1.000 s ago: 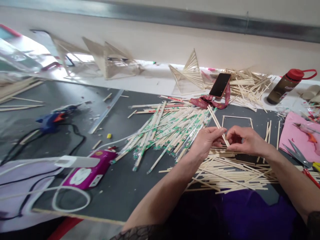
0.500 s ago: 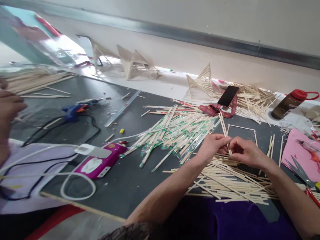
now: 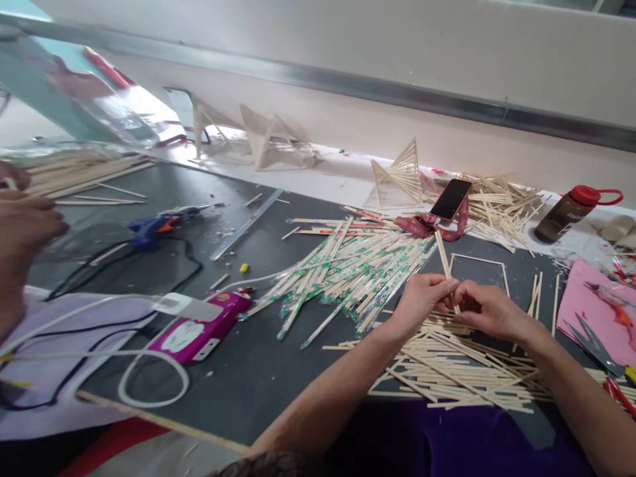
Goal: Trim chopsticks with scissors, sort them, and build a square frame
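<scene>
Two hands meet over one thin pale stick [image 3: 444,255], just this side of the phone [image 3: 451,199]. The left hand [image 3: 422,298] and the right hand [image 3: 489,311] each close their fingers on its lower part in a narrow pinch. The upper end slants up and away toward the phone. Holding so slight a piece from both sides likely keeps it from twisting.

Under the wrists, nearer than the phone, lies a loose heap of bare sticks [image 3: 457,371], close enough to draw from without stretching. Left of the phone fans a spread of wrapped chopsticks [image 3: 348,271] in green-printed sleeves. Between phone and hands rests a slim square frame [image 3: 477,258] of sticks, flat on the table [image 3: 258,371].

The phone leans up on a red lanyard [image 3: 422,226], probably so its dark screen faces the person. Just left of it stands a fan-shaped stick model [image 3: 400,175], and well right of it a brown bottle [image 3: 566,211] with a red cap. Scissors [image 3: 593,344] lie on a pink sheet [image 3: 591,298] to the right and nearer.

Far left of the phone are a blue glue gun [image 3: 154,225], a magenta gadget [image 3: 199,328] with white cable, and another person's hand [image 3: 24,225]. The table is dark grey, littered with offcuts, and runs along a pale wall with a metal strip
</scene>
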A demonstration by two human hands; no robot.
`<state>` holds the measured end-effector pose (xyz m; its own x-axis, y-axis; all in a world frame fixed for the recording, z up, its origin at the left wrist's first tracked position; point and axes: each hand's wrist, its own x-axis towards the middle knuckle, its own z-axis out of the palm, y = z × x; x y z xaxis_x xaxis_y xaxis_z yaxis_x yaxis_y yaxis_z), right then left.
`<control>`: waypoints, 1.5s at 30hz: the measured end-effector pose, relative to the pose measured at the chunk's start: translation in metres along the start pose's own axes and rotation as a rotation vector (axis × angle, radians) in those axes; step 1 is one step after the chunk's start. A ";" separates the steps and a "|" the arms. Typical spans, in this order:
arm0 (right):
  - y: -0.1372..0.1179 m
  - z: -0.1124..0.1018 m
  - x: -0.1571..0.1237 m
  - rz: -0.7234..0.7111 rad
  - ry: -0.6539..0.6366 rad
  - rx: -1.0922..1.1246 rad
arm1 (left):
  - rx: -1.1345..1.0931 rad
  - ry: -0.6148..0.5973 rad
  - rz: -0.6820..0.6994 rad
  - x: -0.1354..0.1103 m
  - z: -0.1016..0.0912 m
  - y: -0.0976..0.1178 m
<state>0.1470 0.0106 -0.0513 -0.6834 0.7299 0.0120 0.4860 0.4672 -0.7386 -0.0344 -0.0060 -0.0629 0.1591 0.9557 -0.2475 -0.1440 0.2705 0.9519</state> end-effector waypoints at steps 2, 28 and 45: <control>0.000 0.000 0.000 -0.003 -0.005 -0.015 | 0.009 -0.001 0.008 0.001 -0.001 -0.001; 0.002 -0.023 0.003 0.291 0.142 0.392 | 0.022 -0.027 -0.125 -0.003 0.006 0.011; -0.007 -0.038 -0.001 -0.127 0.433 -0.086 | 1.025 -0.033 0.486 0.032 0.023 0.007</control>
<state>0.1648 0.0253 -0.0209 -0.4589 0.7968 0.3931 0.4688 0.5930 -0.6546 -0.0078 0.0239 -0.0604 0.3325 0.9260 0.1787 0.6679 -0.3650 0.6486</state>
